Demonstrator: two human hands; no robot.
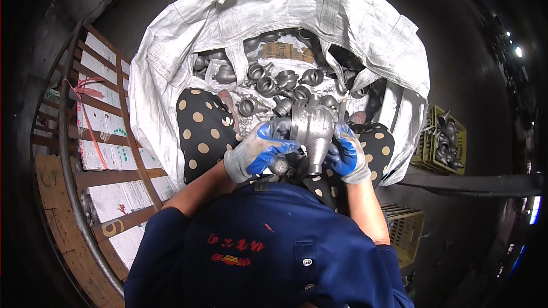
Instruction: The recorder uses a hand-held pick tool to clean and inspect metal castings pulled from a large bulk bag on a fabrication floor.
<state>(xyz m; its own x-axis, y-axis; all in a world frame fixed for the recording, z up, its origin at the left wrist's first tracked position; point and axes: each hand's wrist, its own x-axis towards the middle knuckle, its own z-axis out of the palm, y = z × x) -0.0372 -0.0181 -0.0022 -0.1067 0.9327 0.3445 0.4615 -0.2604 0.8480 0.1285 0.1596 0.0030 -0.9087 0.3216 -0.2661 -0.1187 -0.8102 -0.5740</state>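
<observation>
In front of my lap a large grey metal casting (pixel 311 128) is held upright between my hands. It has a wide round body with a collar and narrows to a short pipe end at the bottom. My left hand (pixel 262 151), in a grey glove with a blue coated palm, grips its left side, thumb toward the front. My right hand (pixel 347 153), gloved the same way, holds its right side. A thin brownish stick-like thing (pixel 343 109) rises by my right fingers; whether I hold it is unclear. Beneath my left hand lies a rounded grey casting (pixel 280 165), partly hidden.
A big white woven bag (pixel 177 45) opens around my legs, with several smaller castings (pixel 266 85) and brown cardboard (pixel 285 51) inside. To the right stand a yellow-green crate (pixel 423 151) of metal parts and another crate (pixel 410 234). A metal-framed rack (pixel 85 179) flanks me on the left.
</observation>
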